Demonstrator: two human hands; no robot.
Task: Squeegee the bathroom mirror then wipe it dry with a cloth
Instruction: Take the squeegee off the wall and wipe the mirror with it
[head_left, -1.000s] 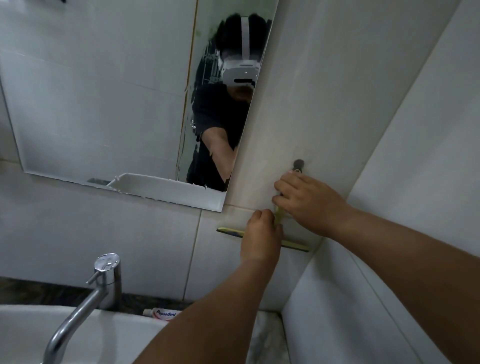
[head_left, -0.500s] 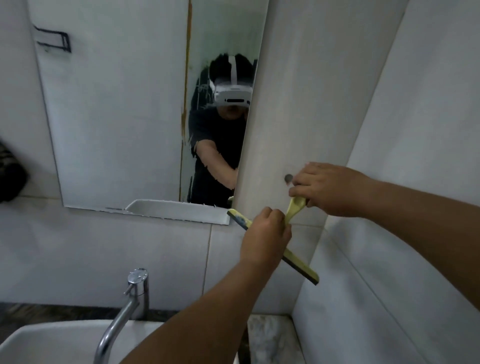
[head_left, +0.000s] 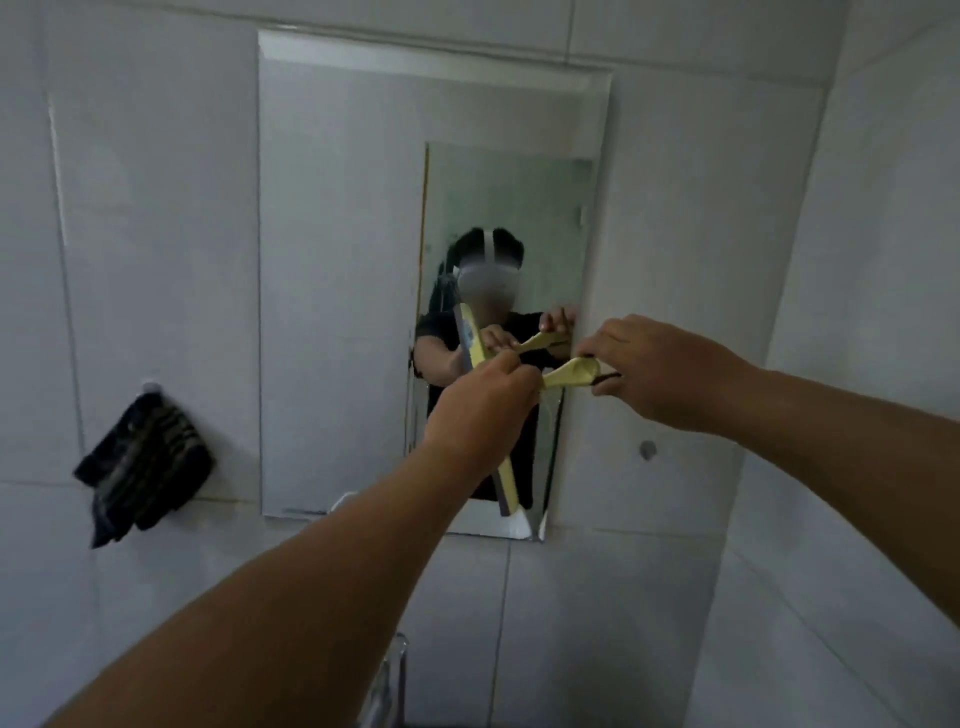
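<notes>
Gripping the pale yellow plastic squeegee (head_left: 566, 375) before the frameless rectangular wall mirror (head_left: 337, 270), left hand (head_left: 480, 410) wraps its neck, right hand (head_left: 660, 371) fingers pinch its handle; blade now upright, lifted off the wall peg (head_left: 647, 450). Dark striped cloth (head_left: 140, 467) hangs at nine o'clock.

Both bare forearms extend forward and upward, converging toward centre frame. The left hand (head_left: 480, 402) is raised at mid-height, fingers curled closed in a grip, back of the hand toward the camera. The right hand (head_left: 657, 371) sits just beside it, slightly higher, wrist bent, thumb and forefinger pinched together. The hands are close but not touching.
</notes>
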